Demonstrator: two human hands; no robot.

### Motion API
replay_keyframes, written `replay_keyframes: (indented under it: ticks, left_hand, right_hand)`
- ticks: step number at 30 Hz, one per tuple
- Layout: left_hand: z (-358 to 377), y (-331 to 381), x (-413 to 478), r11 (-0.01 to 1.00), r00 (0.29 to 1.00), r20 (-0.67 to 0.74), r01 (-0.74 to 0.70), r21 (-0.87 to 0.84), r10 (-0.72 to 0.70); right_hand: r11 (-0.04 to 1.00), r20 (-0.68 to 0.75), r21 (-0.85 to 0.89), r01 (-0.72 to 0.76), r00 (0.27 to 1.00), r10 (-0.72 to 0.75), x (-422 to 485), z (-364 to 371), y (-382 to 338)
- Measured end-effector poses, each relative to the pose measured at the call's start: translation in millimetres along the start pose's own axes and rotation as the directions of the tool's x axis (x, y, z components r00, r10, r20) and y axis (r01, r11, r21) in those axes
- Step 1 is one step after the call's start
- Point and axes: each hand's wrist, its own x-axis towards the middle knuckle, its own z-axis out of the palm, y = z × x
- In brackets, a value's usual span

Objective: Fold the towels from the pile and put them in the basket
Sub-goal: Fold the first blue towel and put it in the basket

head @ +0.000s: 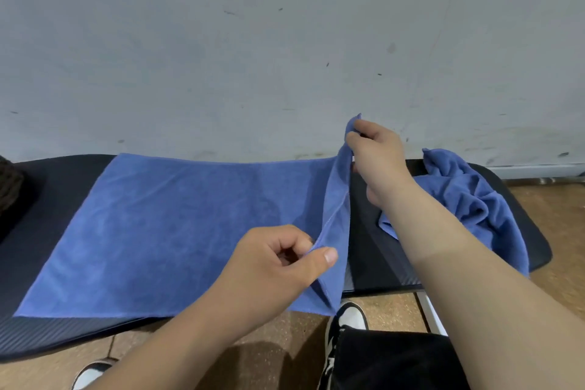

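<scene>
Blue towel lies flat, right edge pinched up by left hand and right hand.

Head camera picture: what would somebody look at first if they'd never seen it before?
The big blue towel catches the eye first, spread flat across the dark mat in the middle. Next come the two hands holding up its right edge: the left hand pinches the near corner and the right hand pinches the far corner. Farther right, a crumpled blue towel pile lies on the mat.
</scene>
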Motion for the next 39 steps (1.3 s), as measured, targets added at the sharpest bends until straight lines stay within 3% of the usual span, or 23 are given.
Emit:
replay_keyframes:
  ticks: [6,12,22,24,26,28,30,32,34,36,39]
  left_hand:
    - [-82,-30,-31,0.992,0.944,-0.317,0.116,0.047,-0.095]
    - [-175,-67,-74,0.877,0.844,-0.536,0.257,0.407,0.001]
    - [-254,-83,-91,0.878,0.738,-0.649,0.420,0.228,-0.184]
    - [-264,-89,-92,0.799,0.733,-0.650,0.506,0.325,-0.200]
    - [-271,-97,-94,0.643,0.749,-0.624,0.594,0.484,-0.222]
    - [-274,-105,-96,0.487,0.749,-0.605,0.649,0.585,-0.271]
    - [-273,-106,-96,0.414,0.743,-0.604,0.665,0.622,-0.287]
    - [-268,-102,-92,0.429,0.755,-0.615,0.645,0.632,-0.230]
    - [-260,-100,-86,0.487,0.795,-0.591,0.575,0.658,-0.140]
    - [-247,-102,-81,0.511,0.835,-0.533,0.521,0.684,-0.138]
    - [-224,-109,-72,0.444,0.856,-0.403,0.514,0.734,-0.325]
  right_hand:
    - [0.994,0.222,0.103,-0.027,0.975,0.003,-24,103,-22]
    - [0.998,0.370,0.038,0.055,0.927,-0.065,-54,206,-33]
    - [0.995,0.537,0.097,0.004,0.842,-0.055,-85,300,-39]
    - [0.997,0.625,0.080,0.002,0.779,-0.052,-84,304,-29]
    - [0.997,0.661,0.070,-0.037,0.750,-0.018,-81,300,-16]
    - [1.000,0.599,-0.009,0.022,0.800,-0.012,-79,291,-7]
    - [0.978,0.544,-0.154,0.140,0.839,-0.034,-77,279,-1]
    - [0.859,0.560,-0.400,0.319,0.827,-0.047,-73,266,5]
    - [0.575,0.615,-0.653,0.493,0.788,0.022,-73,256,14]
    - [0.358,0.597,-0.778,0.516,0.786,0.164,-76,246,22]
    - [0.291,0.599,-0.794,0.534,0.770,0.221,-80,228,34]
